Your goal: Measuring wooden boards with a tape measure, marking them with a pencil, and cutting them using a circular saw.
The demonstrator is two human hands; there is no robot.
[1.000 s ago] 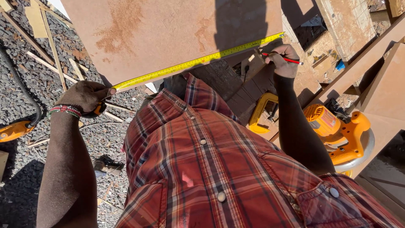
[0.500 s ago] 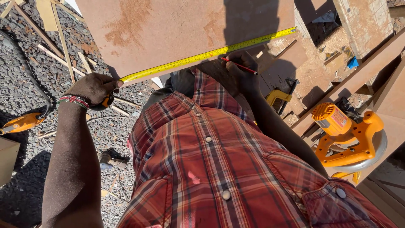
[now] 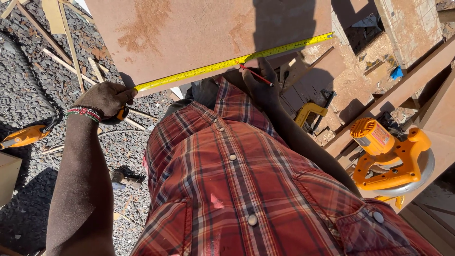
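A yellow tape measure [image 3: 232, 62] lies stretched along the near edge of a large brown board [image 3: 199, 33] that fills the upper middle of the frame, running from the left centre up to the upper right, where its tip reaches about to the board's right corner. The left hand [image 3: 105, 99], at the left centre, is closed tight around the tape's case and pins it just off the board's lower left corner. The right hand [image 3: 259, 83], in shadow at the upper centre, is curled around a red pencil [image 3: 256, 75] whose tip sits right at the tape, touching or almost touching the board's edge; which of the two I cannot tell. Judging from this, the measuring looks set up: tape laid, pulled taut, pencil brought to the spot. No fresh pencil mark shows on the board near the tip, though shadow covers that part, so the marking itself appears not yet done or only being made. An orange circular saw [image 3: 391, 156] rests idle at the right, well apart from both hands, so any cutting seems to lie ahead.
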